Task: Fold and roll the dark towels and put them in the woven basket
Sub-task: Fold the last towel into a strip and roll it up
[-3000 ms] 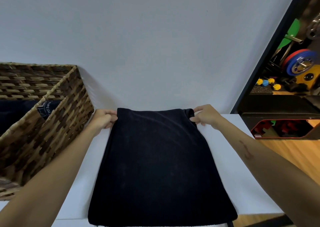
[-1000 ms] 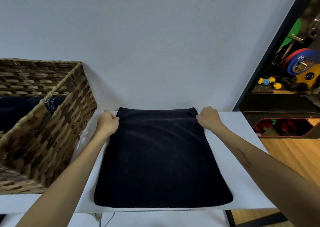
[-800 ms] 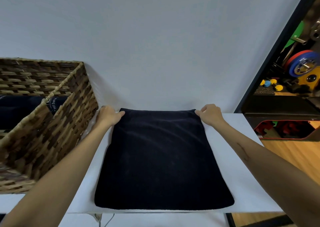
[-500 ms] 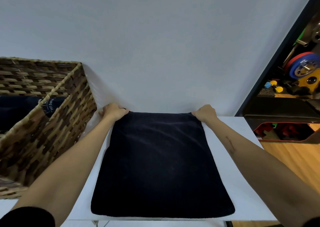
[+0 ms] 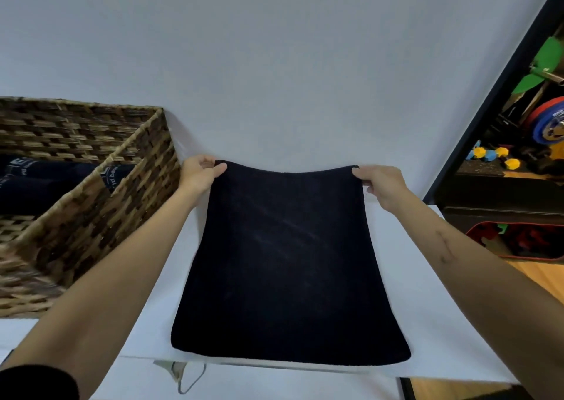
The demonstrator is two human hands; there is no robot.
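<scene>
Two pinches carry this moment: your left hand [image 5: 198, 175] is closed on the far left corner of the dark towel [image 5: 287, 265], thumb on top, and your right hand [image 5: 383, 186] is closed on the far right corner. That far edge is lifted off the white table [image 5: 427, 292] and sags a little between your grips. From those corners the towel runs straight back toward you, long axis pointing at your body, its near edge lying flat close to the table's near edge. Both hands sit equally far along it, so neither leads. To the towel's left stands the woven basket [image 5: 100, 216], just beside your left forearm, with rolled dark towels [image 5: 45, 182] already inside. I'd judge the next fold brings the far edge toward you; keep both corners level or it will skew.
</scene>
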